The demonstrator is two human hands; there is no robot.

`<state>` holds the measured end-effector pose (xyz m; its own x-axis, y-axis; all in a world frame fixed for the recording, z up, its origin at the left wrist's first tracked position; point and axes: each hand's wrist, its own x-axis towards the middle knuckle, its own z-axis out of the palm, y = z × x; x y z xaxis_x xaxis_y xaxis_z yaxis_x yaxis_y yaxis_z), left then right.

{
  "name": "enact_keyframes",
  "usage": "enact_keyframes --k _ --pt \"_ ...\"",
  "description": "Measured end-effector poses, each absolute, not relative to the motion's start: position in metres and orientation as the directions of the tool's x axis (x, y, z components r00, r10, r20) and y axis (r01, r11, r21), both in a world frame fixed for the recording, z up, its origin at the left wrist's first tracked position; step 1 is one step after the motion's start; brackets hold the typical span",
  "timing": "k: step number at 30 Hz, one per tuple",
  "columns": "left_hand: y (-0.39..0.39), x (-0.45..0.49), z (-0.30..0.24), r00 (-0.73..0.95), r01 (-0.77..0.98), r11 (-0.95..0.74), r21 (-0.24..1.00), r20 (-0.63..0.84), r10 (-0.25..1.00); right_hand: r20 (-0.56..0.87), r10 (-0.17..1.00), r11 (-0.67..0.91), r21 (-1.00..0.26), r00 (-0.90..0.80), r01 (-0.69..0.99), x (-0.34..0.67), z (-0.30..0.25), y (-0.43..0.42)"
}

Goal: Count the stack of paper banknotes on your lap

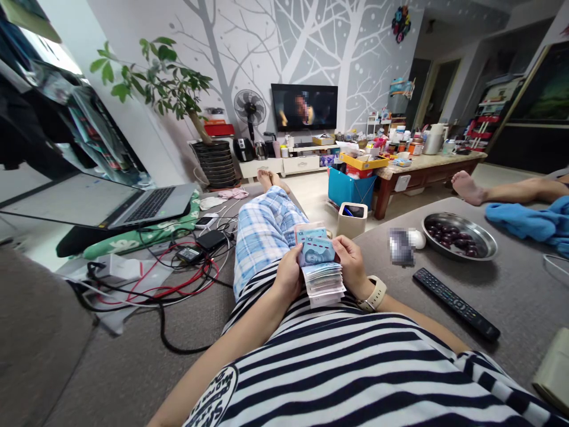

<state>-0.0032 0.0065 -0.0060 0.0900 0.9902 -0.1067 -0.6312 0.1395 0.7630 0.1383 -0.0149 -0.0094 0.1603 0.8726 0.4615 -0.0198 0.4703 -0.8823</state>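
Observation:
Above my lap, a stack of banknotes [317, 252] is held between both hands. The top notes are blue-green with a portrait, and a pinkish note edge shows behind them. My left hand [290, 274] grips the left side of the stack, thumb on top. At the upper right edge, my right hand [351, 264] pinches the notes between thumb and fingers. Below the held part, the fanned lower ends of many notes [323, 283] hang toward my striped shirt. A pale watch [376, 293] is on my right wrist. The fingers under the stack are hidden.
On the sofa to the right lie a black remote [456, 302] and a metal bowl [489, 249] of dark fruit. Tangled cables [195, 267] and a laptop [146, 201] are at left. A bin [352, 220] stands before the cluttered coffee table [427, 166]. Another person's leg [511, 191] extends from the right.

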Motion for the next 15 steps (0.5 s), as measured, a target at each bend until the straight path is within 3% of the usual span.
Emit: enact_keyframes --k 9,15 --pt "0.0053 -0.0034 -0.0041 0.088 -0.62 0.127 0.774 -0.092 0.992 0.453 0.885 0.463 -0.879 0.108 -0.109 0.1353 -0.0072 -0.0151" --pt "0.003 -0.005 -0.0018 0.076 -0.586 0.13 0.8 -0.106 0.991 0.442 0.876 0.453 -0.891 0.194 -0.015 0.1362 -0.0031 -0.0155"
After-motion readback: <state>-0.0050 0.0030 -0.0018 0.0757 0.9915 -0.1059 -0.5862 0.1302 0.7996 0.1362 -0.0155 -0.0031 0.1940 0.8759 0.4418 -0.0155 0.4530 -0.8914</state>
